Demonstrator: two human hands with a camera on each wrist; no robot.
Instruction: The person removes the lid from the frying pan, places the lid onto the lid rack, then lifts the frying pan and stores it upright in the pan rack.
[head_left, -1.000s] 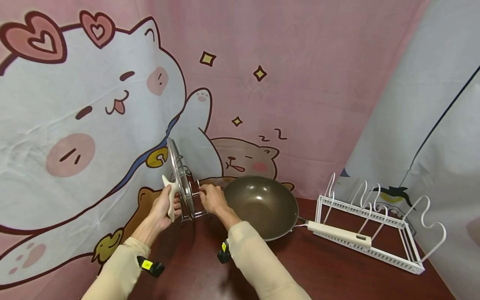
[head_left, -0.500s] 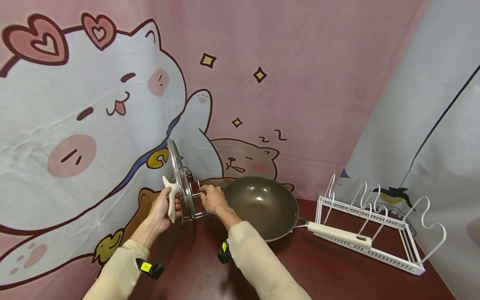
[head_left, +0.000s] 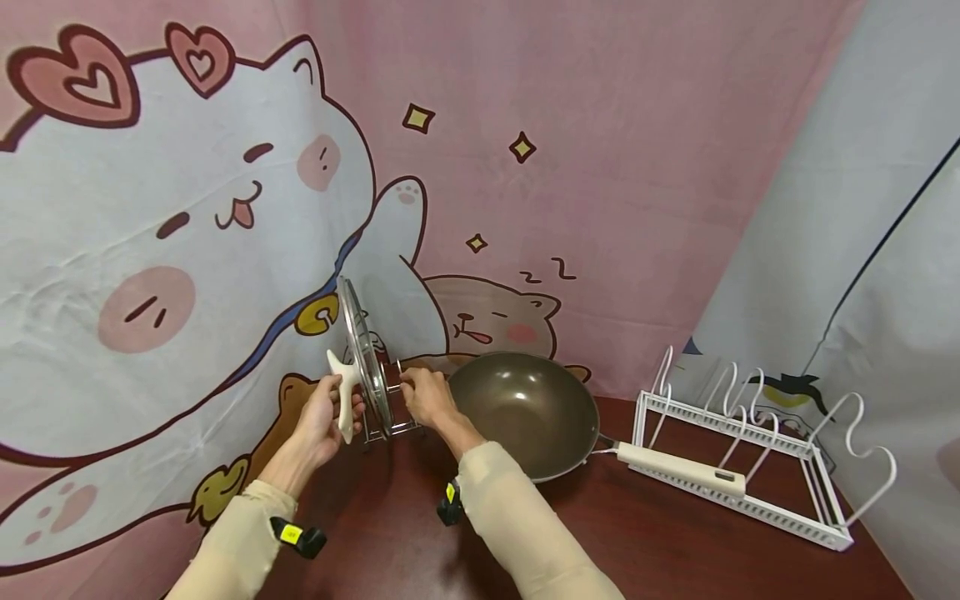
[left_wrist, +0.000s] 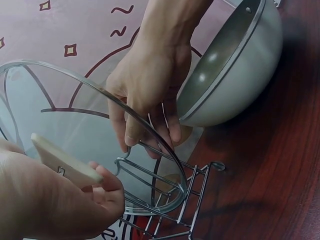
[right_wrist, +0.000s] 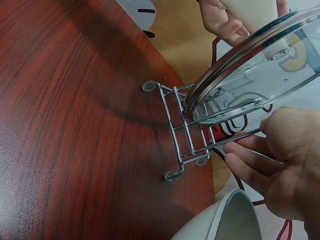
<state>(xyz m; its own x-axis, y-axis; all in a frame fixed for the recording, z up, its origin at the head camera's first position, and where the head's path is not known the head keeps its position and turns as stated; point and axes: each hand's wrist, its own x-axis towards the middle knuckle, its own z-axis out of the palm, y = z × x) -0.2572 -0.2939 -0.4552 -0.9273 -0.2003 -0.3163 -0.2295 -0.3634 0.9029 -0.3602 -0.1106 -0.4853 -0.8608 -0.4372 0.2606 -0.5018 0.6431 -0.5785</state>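
Observation:
A glass pot lid (head_left: pixel 367 358) with a steel rim stands nearly upright, its lower edge in a small wire rack (right_wrist: pixel 171 125) on the table. On its left side, my left hand (head_left: pixel 321 421) holds the cream handle (head_left: pixel 346 408), thumb and fingers on either side of it. My right hand (head_left: pixel 430 400) is right of the lid and pinches an upright wire of the rack between thumb and fingers. In the left wrist view, my right fingers partly show through the glass (left_wrist: pixel 75 130). The right wrist view shows the rack's round feet on the tabletop.
A wok (head_left: pixel 525 417) with a brown inside sits close to my right hand, its cream handle (head_left: pixel 678 468) lying over the edge of a white rack (head_left: pixel 780 522) at the right. Behind the dark red table (head_left: pixel 390 533) hangs a printed pink curtain (head_left: pixel 615 167).

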